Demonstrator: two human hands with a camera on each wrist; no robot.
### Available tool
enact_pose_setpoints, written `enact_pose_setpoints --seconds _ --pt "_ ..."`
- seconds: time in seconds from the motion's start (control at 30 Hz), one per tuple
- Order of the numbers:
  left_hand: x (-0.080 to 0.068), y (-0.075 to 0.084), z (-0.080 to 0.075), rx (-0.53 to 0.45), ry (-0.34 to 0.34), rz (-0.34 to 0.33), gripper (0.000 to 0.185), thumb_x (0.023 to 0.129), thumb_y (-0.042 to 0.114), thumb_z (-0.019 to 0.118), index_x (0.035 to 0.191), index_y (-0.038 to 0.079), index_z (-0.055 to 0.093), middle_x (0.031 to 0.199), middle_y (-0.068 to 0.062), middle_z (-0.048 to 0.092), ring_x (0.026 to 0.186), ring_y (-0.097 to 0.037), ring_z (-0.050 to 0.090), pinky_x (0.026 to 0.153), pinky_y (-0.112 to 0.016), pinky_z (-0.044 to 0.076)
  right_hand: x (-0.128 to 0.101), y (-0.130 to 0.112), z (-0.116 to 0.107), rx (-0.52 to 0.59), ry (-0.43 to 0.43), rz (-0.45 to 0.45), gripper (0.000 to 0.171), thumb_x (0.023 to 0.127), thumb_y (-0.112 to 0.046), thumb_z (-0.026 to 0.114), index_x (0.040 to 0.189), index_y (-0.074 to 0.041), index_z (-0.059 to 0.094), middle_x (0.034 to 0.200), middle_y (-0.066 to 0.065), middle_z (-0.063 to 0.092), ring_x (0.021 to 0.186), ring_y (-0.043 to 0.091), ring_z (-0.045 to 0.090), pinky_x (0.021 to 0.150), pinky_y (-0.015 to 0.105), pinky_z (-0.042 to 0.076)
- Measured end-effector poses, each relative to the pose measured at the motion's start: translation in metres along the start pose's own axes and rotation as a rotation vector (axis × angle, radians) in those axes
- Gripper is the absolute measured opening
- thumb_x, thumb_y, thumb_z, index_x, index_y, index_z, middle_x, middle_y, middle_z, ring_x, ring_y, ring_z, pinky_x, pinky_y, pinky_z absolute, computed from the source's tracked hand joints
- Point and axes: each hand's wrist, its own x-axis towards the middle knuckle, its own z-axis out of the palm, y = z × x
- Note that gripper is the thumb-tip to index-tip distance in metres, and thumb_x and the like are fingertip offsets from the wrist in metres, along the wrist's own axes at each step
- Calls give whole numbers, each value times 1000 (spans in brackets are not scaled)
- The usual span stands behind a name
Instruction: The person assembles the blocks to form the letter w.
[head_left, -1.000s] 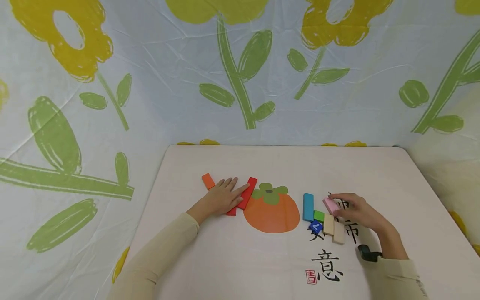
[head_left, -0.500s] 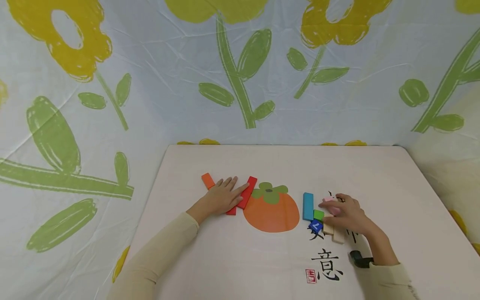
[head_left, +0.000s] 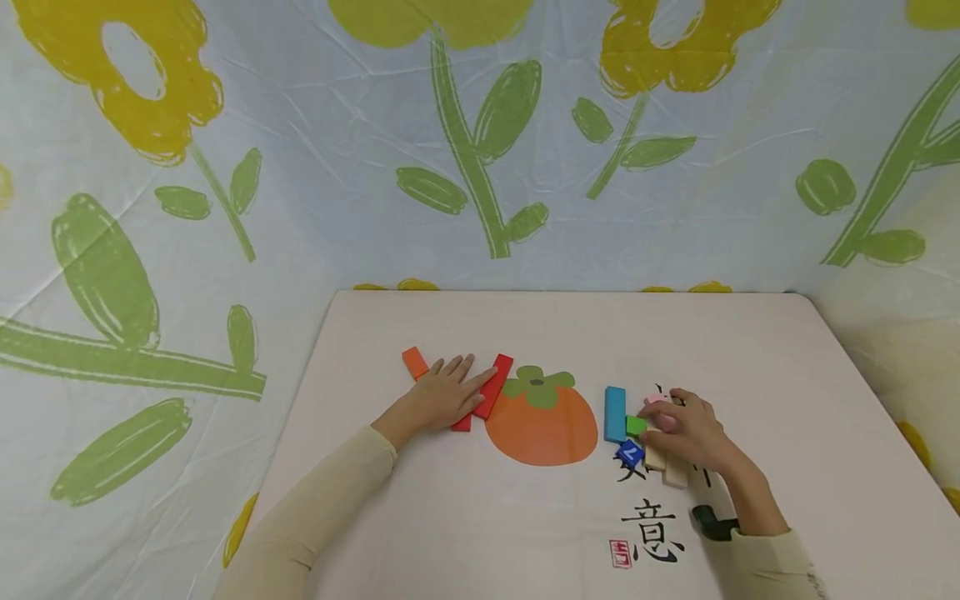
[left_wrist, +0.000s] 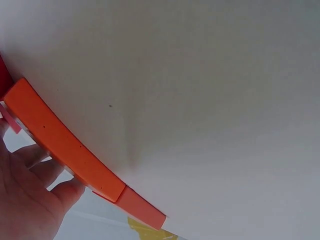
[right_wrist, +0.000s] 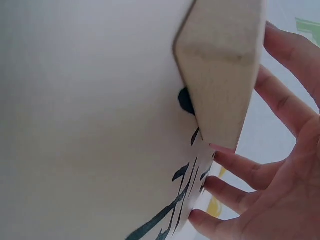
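Your right hand (head_left: 693, 429) is the nearer one to the green block (head_left: 636, 426), which lies just left of its thumb and index finger, without clear long axis; whether they pinch it, I cannot tell. Your left hand (head_left: 441, 396) rests, fingers spread, on a red block (head_left: 495, 385). Nearer, black character 意 (head_left: 652, 533) is readable; the dark-blue block (head_left: 630, 454) shows white "7"-like mark.

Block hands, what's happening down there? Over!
Left hand on red block. Right hand at green block, grip unclear. Light-blue block, dark-blue block close beside it.
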Motion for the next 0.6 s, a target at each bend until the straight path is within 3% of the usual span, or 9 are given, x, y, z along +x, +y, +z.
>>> enact_pose_setpoints --seconds 0.3,0.6 --pt "2 -3 6 2 10 0 62 107 51 30 162 32 11 164 -14 20 149 -35 22 118 -54 19 2 -4 2 -15 33 -13 33 90 -28 74 116 -9 70 140 44 32 128 66 24 90 85 23" --pt "1 -3 2 -11 8 7 61 107 50 31 162 31 13 164 -16 20 149 -35 21 118 -53 20 4 -10 3 -25 36 -12 39 84 -28 80 115 -7 69 138 43 36 126 65 27 90 81 29"
